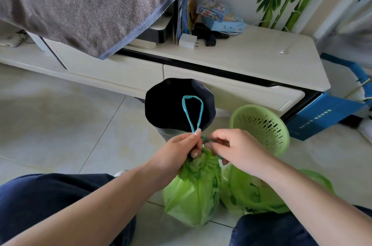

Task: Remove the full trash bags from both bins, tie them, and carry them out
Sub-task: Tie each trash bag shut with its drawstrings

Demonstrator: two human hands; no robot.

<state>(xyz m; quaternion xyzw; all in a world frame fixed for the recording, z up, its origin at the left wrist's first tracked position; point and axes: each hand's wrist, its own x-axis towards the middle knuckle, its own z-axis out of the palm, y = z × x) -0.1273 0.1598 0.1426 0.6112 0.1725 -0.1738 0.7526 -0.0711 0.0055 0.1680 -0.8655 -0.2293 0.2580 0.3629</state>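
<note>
A full green trash bag [191, 197] stands on the floor between my knees, its neck gathered. My left hand [181, 151] pinches the teal drawstring [192, 113] at the bag's neck, and a loop of it stands up above my fingers. My right hand [235, 149] pinches the other strand of the drawstring just to the right. A second green bag [251, 195] lies beside the first, under my right forearm. Behind them stand a dark bin [171, 105] and a green perforated bin [261, 125], tilted.
A cream low cabinet [251, 58] runs across the back with chargers, boxes and books on top. A grey towel [80, 4] hangs at upper left. A blue box [326, 113] lies at right. Pale tiled floor [60, 115] spreads to the left.
</note>
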